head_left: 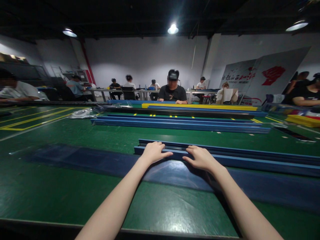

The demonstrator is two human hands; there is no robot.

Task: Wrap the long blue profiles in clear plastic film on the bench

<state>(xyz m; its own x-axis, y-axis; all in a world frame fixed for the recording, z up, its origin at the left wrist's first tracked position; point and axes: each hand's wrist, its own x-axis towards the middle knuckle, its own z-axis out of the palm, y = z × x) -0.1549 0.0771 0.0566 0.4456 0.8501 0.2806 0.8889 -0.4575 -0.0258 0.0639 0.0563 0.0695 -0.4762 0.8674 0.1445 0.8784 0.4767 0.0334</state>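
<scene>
A long blue channel profile point(260, 163) lies across the green table and runs off to the right. My left hand point(153, 152) grips its near wall close to the left end, with the fingers curled over the top edge and the thumb pointing right. Just to the right, my right hand point(198, 157) holds the same wall, its thumb on the near face and its fingertips over the edge. A small gap separates the two thumbs. Beneath and in front of the profile lies a flat, dark blue, see-through plastic sleeve point(82, 161).
Beyond are more blue profiles point(175, 125), a black one point(200, 113) and a yellow one point(200, 106). Clear plastic wrap point(81, 113) lies at left; a yellow tray point(302, 120) stands at right. A co-worker point(172, 91) sits opposite. The table's near edge point(155, 232) is close to me.
</scene>
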